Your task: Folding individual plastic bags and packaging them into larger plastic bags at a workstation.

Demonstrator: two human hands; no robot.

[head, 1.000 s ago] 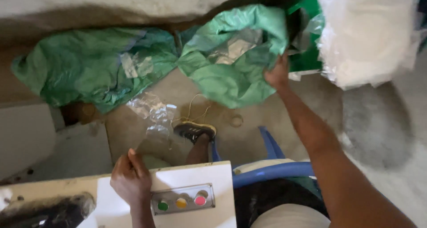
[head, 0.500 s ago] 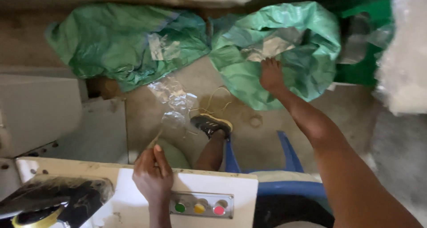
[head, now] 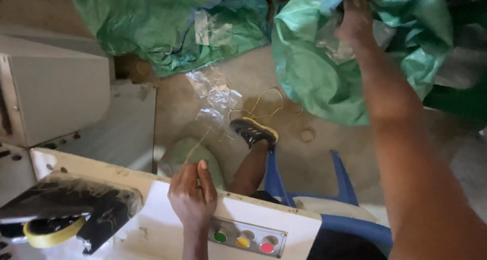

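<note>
Gripping green sack (head: 314, 82) mouth, right hand (head: 355, 21).

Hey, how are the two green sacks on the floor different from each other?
The right green sack bulges up with its mouth open, and the right hand reaches into it; the left green sack lies flatter and crumpled, with no hand on it. The left one has a clear plastic patch on top; the right one shows clear plastic by the hand. The left hand rests on the white machine panel. Both are green woven plastic.
</note>
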